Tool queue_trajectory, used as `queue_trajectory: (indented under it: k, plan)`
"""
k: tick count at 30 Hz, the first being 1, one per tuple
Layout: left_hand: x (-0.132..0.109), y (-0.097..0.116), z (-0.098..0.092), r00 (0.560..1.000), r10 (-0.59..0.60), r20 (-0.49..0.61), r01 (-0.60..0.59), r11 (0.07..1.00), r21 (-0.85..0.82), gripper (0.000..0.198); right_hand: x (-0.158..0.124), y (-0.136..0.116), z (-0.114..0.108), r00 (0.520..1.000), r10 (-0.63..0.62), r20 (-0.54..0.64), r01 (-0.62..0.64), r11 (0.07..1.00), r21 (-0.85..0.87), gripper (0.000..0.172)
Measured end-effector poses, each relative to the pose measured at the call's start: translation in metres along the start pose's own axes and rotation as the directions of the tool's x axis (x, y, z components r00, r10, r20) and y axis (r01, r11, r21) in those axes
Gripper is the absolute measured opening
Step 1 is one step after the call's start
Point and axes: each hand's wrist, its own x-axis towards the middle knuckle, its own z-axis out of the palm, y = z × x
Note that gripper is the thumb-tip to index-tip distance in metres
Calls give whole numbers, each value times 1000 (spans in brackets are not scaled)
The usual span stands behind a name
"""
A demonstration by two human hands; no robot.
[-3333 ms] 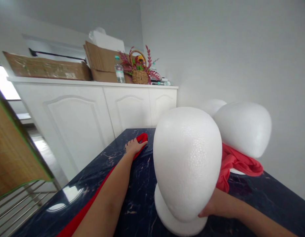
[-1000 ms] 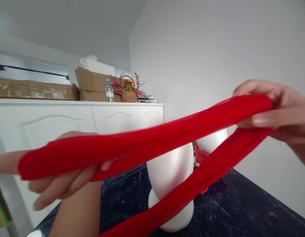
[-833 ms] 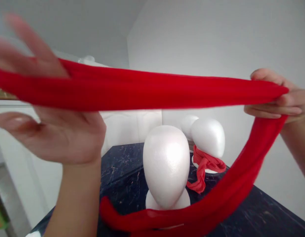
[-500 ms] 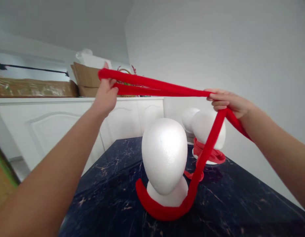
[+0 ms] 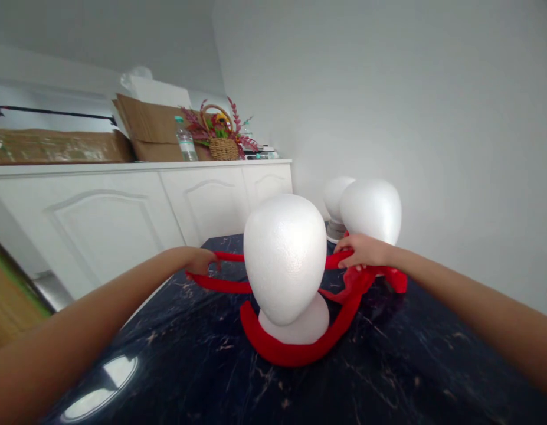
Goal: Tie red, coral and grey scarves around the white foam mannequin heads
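the red scarf (image 5: 295,354) arcs round six o'clock of the foam head (image 5: 284,257), and its upper stretch, aloft half a second ago, has dropped behind! left hand (image 5: 200,260) at ten sits in the loop, grip impossible to tell; right hand (image 5: 365,249) at two is clamped on cloth. the scarf now seems to ring the form low down. farther, at one: another foam head (image 5: 371,203).

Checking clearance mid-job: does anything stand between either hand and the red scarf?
Nothing visible: left hand and right hand both touch the red scarf. The nearest foam mannequin head stands between the hands, scarf passing behind it.
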Motion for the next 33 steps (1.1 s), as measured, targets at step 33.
queue_trajectory:
  k: [33]
  plan:
    - [-71, 157, 136, 900, 215, -380, -435, 357, -827, 47, -76, -97, 125, 986, -147, -74, 162, 947, 276, 12]
